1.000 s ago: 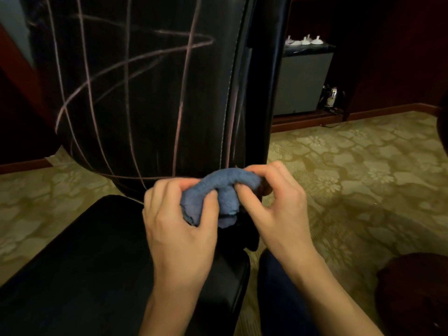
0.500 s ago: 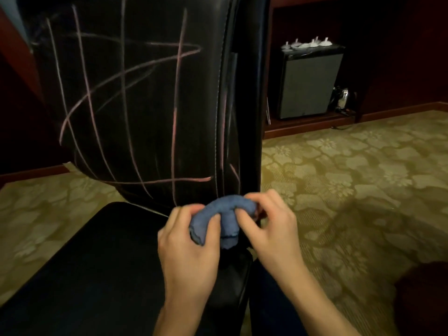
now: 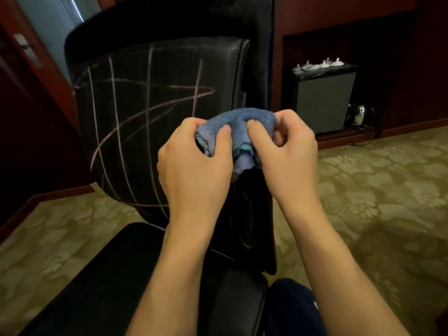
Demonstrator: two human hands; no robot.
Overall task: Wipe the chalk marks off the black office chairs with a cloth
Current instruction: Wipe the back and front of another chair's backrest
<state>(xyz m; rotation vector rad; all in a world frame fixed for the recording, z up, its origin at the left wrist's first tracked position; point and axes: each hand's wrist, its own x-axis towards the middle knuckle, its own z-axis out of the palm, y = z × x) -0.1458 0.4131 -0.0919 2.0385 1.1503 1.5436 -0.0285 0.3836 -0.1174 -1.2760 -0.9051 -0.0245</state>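
A black office chair stands right in front of me, its backrest [image 3: 135, 146] crossed by several pink chalk lines [image 3: 148, 110]. A bunched blue cloth [image 3: 238, 127] is held in the air before the backrest's right side. My left hand [image 3: 196, 166] grips the cloth's left part, thumb on top. My right hand [image 3: 288, 151] pinches its right part with thumb and curled fingers. The chair seat [image 3: 101, 287] lies below my forearms.
Patterned beige carpet [image 3: 363, 190] surrounds the chair. A dark cabinet [image 3: 322, 100] with small white items on top stands at the back right, a metal kettle [image 3: 358, 115] beside it. Dark wood panelling and a door fill the left.
Both hands have lifted the cloth from near the seat's back edge up to the middle of the backrest. The view has risen, showing the backrest's top.
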